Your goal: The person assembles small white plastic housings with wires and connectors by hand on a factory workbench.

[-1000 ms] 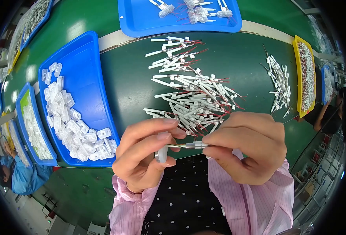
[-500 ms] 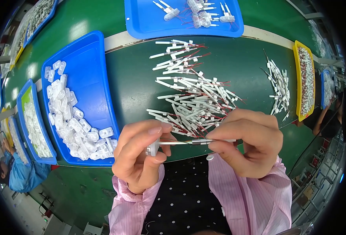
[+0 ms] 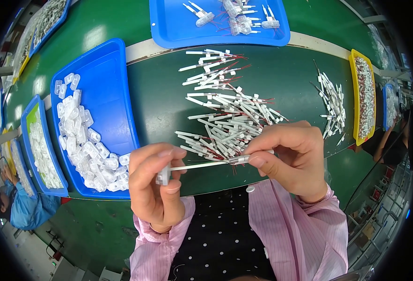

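Observation:
Between the fingers of my left hand (image 3: 151,189) is a small clear plastic housing (image 3: 162,176), partly covered by the fingertips. A thin white stick (image 3: 199,165) runs from the housing toward my right hand (image 3: 291,161). My right thumb and fingers pinch the far end of that piece, beside a silvery sleeve (image 3: 238,159) with fine wires near it. Just beyond both hands lies a loose heap of white sticks (image 3: 237,124) with red wires on the green table. My left hand is closest to a blue tray (image 3: 105,89) of clear housings.
At the back, a blue tray (image 3: 178,35) carries several housings with sticks fitted. A smaller pile of white sticks (image 3: 332,105) lies to the right, beside a yellow tray (image 3: 355,93) of small parts. Other people sit at far left and far right.
My left hand has moved left with the housing, and my right hand has shifted slightly left and up. More of the white stick shows between the hands, now sloping up to the right.

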Motion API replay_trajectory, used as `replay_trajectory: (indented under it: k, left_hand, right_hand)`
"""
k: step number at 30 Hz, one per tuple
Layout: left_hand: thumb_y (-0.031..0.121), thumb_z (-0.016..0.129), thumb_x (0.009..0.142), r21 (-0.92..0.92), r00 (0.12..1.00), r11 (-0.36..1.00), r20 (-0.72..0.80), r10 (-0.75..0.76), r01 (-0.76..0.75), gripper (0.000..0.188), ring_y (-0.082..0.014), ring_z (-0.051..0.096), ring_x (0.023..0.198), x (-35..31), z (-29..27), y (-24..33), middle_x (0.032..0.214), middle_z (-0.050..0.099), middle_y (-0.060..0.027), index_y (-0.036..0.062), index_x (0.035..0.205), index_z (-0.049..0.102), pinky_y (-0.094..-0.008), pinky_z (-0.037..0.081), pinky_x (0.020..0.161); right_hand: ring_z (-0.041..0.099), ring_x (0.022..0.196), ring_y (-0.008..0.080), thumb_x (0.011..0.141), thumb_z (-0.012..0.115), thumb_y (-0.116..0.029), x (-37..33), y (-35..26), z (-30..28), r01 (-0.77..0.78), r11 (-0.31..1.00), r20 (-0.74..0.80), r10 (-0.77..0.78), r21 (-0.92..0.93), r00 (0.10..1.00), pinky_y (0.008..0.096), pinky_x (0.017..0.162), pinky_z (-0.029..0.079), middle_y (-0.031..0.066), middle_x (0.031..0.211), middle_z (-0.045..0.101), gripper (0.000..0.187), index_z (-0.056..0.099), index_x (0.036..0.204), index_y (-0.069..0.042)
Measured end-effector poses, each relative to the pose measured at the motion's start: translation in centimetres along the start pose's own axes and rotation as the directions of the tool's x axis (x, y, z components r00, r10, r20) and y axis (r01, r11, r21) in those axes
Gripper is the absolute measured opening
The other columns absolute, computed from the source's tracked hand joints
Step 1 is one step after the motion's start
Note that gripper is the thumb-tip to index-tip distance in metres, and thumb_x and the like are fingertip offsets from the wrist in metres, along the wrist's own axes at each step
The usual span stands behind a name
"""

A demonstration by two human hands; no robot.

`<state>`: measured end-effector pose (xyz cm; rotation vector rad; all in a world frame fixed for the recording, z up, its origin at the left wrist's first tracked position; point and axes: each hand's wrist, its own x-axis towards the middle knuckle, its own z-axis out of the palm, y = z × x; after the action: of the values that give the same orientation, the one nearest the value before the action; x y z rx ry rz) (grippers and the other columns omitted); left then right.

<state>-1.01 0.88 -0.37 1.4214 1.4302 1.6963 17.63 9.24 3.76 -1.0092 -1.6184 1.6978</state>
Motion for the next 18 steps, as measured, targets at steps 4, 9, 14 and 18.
replay_trajectory:
  k: [4, 9, 14, 18]
  left_hand:
    - [0.024, 0.042, 0.094, 0.097, 0.986, 0.993, -0.141, 0.086, -0.072, 0.034, -0.0115, 0.041, 0.053, 0.0, 0.1, -0.3, 0.078, 0.050, -0.0140, -0.0031, 0.113, 0.042, -0.0205, 0.032, 0.044]
    - [0.020, 0.042, 0.094, 0.018, 0.995, 0.999, -0.096, -0.026, 0.028, 0.028, -0.0102, 0.040, 0.054, -0.4, 0.2, 0.0, 0.076, 0.049, -0.0119, -0.0013, 0.111, 0.041, -0.0206, 0.031, 0.045]
    - [0.015, 0.043, 0.093, -0.213, 0.983, 0.968, -0.097, -0.159, 0.135, 0.023, -0.0090, 0.041, 0.053, -0.2, 0.6, 0.5, 0.075, 0.049, -0.0101, -0.0010, 0.110, 0.040, -0.0203, 0.032, 0.048]
    - [0.013, 0.044, 0.093, -0.185, 0.980, 0.968, -0.077, -0.184, 0.167, 0.021, -0.0093, 0.043, 0.055, -0.4, 1.2, 0.4, 0.074, 0.048, -0.0101, -0.0011, 0.109, 0.040, -0.0208, 0.034, 0.048]
  right_hand:
    - [0.052, 0.054, 0.0038, 0.079, 0.062, 0.005, 0.1, 0.0, 0.2, -0.023, 0.994, 0.022, 0.020, 0.105, 1.000, 0.0176, 0.046, 0.039, 0.0042, 0.069, 0.061, 0.005, 0.064, 0.083, 0.003]
    - [0.053, 0.056, 0.0046, 0.080, 0.061, 0.005, 0.0, 0.2, 0.4, -0.054, 0.984, 0.040, 0.048, 0.171, 0.998, 0.0175, 0.048, 0.041, 0.0045, 0.071, 0.061, 0.007, 0.063, 0.087, 0.003]
    - [0.055, 0.058, 0.0061, 0.080, 0.060, 0.006, 0.2, -0.4, 0.8, -0.182, 0.917, -0.048, 0.213, 0.354, 0.976, 0.0183, 0.047, 0.042, 0.0057, 0.074, 0.061, 0.013, 0.063, 0.093, 0.003]
    - [0.056, 0.057, 0.0079, 0.078, 0.062, 0.005, -0.4, 1.3, 2.0, 0.147, 0.985, -0.001, -0.147, 0.092, 0.989, 0.0191, 0.046, 0.044, 0.0074, 0.074, 0.060, 0.019, 0.061, 0.097, 0.003]
